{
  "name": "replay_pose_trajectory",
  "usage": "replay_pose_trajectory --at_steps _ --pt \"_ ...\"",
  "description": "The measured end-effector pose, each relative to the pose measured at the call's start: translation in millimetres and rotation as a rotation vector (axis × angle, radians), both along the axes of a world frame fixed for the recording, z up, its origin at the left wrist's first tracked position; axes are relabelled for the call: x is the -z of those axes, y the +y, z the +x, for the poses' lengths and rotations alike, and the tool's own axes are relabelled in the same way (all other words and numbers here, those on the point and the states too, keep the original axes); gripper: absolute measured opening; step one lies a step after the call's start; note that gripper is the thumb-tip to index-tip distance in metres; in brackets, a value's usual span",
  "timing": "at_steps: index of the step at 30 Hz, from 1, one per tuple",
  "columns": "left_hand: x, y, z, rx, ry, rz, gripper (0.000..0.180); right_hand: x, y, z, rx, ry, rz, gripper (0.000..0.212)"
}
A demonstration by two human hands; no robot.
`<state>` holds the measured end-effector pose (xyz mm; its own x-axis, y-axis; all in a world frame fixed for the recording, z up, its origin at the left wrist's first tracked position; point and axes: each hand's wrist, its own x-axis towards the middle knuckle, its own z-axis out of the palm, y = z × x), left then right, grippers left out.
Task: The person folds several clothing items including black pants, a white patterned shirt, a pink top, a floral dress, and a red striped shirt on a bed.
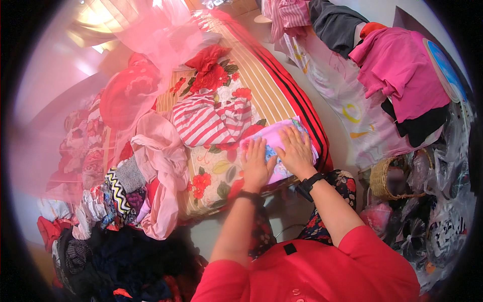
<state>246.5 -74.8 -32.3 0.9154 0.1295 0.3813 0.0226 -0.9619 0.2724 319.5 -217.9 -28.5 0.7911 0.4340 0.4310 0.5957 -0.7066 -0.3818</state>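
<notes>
A folded pink cloth with a blue pattern [278, 173] lies flat on the near right corner of a bed [211, 194] with a floral and striped cover. My left hand [257, 163] rests on the cloth's left part, fingers stretched out. On its upper right part lies my right hand [297, 151], also flat with fingers extended. Both palms press down, and their thumbs point toward each other. Just beyond my left hand sits a crumpled red-and-white striped garment [211, 118]. The cloth's surface under my palms is hidden.
Pale pink fabric [160, 166] hangs over the bed's left edge beside stacked clothes [126, 189]. Dark clothes [136, 261] are heaped on the floor. Sheer pink netting [156, 45] drapes at upper left. To the right are a wicker basket [385, 178], plastic bags [450, 201] and a bright pink garment [402, 70].
</notes>
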Motion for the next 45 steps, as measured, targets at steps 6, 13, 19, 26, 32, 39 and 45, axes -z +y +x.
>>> replay_pose_trajectory --at_steps 6,13,19,26,32,39,45 --pt "2 0 -2 -0.082 -0.026 -0.078 0.068 1 0 -4 0.112 0.018 0.018 0.062" --pt "-7 3 -8 -0.317 -0.274 -0.704 0.065 7 4 -3 0.128 -0.007 0.006 0.066" --pt "-25 -10 -24 -0.305 -0.007 -1.451 0.044 8 0 -2 0.145 -0.01 -0.038 0.066" --pt "3 14 -41 -0.025 -0.104 -1.395 0.038 -10 3 -11 0.073 0.029 -0.044 0.067" --pt "-17 -1 -41 -0.267 0.006 -1.64 0.038 -5 -29 -26 0.015 0.034 -0.003 0.065" --pt "-27 -8 -57 -0.211 -0.028 -1.665 0.032 5 -64 -50 -0.022 0.066 0.08 0.059" --pt "-55 4 -70 -0.101 -0.065 -1.496 0.029 13 -82 -70 -0.018 0.199 0.247 0.05"
